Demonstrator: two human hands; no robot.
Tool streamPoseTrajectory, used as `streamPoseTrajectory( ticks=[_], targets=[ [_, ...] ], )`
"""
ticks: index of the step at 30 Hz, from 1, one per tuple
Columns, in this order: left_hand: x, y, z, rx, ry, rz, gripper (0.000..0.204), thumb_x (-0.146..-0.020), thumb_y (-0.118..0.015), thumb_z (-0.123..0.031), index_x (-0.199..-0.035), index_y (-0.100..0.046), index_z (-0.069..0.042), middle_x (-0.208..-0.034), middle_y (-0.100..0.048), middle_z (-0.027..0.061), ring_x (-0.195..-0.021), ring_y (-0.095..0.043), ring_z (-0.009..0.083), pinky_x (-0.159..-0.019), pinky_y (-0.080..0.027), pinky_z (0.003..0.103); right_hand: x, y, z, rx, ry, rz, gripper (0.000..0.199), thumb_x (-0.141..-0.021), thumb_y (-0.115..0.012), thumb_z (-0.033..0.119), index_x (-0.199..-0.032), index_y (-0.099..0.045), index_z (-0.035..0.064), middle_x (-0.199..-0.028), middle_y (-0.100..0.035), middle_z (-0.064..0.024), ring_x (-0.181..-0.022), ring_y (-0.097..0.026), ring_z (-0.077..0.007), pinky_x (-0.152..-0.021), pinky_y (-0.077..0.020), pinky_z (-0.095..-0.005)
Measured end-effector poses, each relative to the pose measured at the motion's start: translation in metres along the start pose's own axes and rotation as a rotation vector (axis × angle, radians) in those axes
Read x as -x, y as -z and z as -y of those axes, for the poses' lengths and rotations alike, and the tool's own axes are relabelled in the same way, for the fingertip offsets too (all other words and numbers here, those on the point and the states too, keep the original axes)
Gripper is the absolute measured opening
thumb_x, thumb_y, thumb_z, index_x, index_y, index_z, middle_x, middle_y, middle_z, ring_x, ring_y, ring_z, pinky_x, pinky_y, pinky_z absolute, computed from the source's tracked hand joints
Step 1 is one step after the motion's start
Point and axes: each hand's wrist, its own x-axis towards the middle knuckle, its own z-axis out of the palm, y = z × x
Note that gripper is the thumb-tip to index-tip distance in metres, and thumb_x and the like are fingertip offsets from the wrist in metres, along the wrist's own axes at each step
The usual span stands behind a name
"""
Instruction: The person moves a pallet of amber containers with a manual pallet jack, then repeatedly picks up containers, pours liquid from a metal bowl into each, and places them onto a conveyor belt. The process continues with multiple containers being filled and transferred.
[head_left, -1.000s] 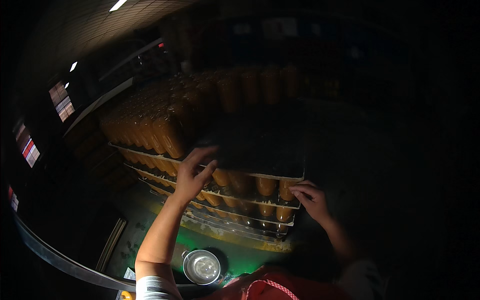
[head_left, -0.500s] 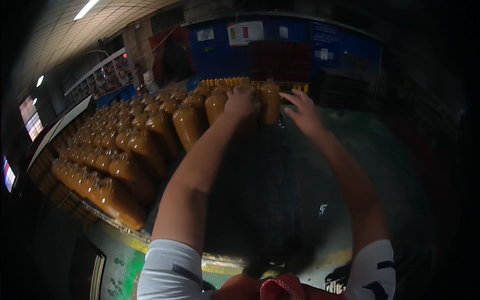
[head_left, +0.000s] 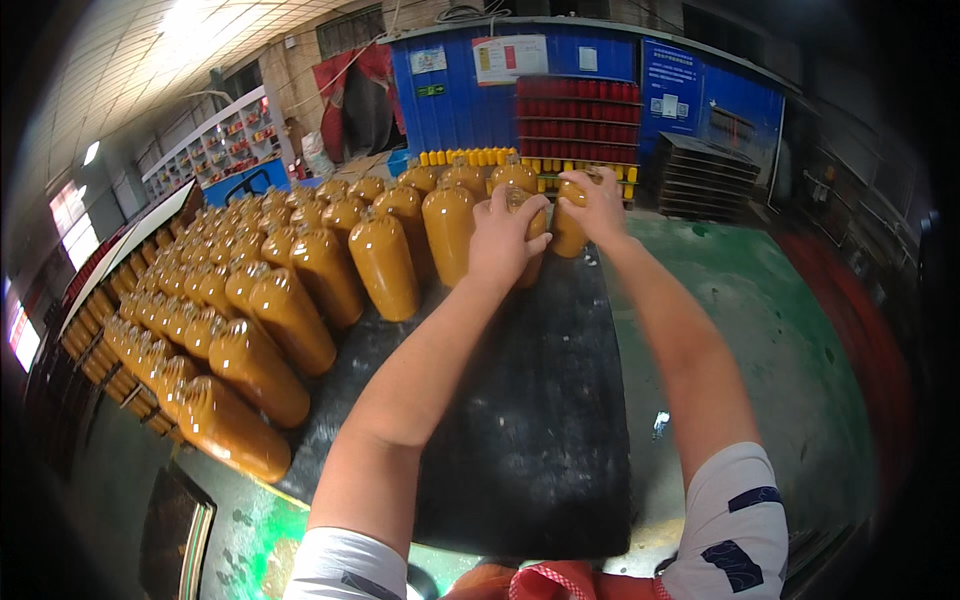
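Your left hand point(head_left: 505, 240) wraps an amber bottle point(head_left: 533, 262) from above, and your right hand point(head_left: 597, 205) clasps the next bottle point(head_left: 567, 228) just beside it; both stand upright at the far edge of the black board point(head_left: 540, 420), closing the row beside the packed bottles point(head_left: 300, 290)

Bottle point(head_left: 533, 235) mostly behind left hand point(head_left: 503, 240); far signs' print too small.

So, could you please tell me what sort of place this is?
Probably a factory or warehouse floor: rows of amber bottles crowd a black sheet, stacked red crates stand against a blue wall, and the floor is painted green.
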Motion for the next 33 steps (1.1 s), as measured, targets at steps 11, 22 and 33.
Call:
streamPoseTrajectory(
  ticks=[11,22,33],
  targets=[
    [0.232,0.268,-0.105,0.592,0.652,-0.365,0.046,-0.091,-0.071,-0.014,-0.135,-0.057,-0.007,-0.124,-0.062,0.0076,-0.11,-0.062,0.0174,-0.098,-0.048,0.03,0.134,0.182,0.074,-1.29,-0.445,0.08,0.048,-0.093,-0.068,0.017,-0.14,-0.056,0.0132,-0.126,-0.057,-0.0077,-0.109,-0.059,-0.017,-0.094,-0.0485,-0.0296],
    [0.563,0.382,-0.115,1.069,1.232,-0.925,0.038,-0.096,-0.062,-0.045,-0.122,-0.061,-0.017,-0.114,-0.066,0.0058,-0.101,-0.066,0.0201,-0.079,-0.056,0.04,0.33,0.245,0.338,-1.953,-1.092,0.949,0.055,-0.097,-0.053,0.051,-0.144,-0.049,0.0233,-0.138,-0.054,-0.0086,-0.126,-0.054,-0.027,-0.099,-0.0526,-0.048],
    [0.818,0.353,0.017,1.498,1.756,-1.271,0.057,-0.094,-0.051,-0.06,-0.129,-0.058,-0.014,-0.125,-0.065,0.0073,-0.111,-0.065,0.0285,-0.085,-0.061,0.044,0.592,0.05,0.535,-1.715,-1.698,1.603,0.064,-0.101,-0.033,0.062,-0.141,-0.046,0.0139,-0.135,-0.057,-0.0121,-0.122,-0.057,-0.0291,-0.097,-0.0537,-0.049]
  ],
)
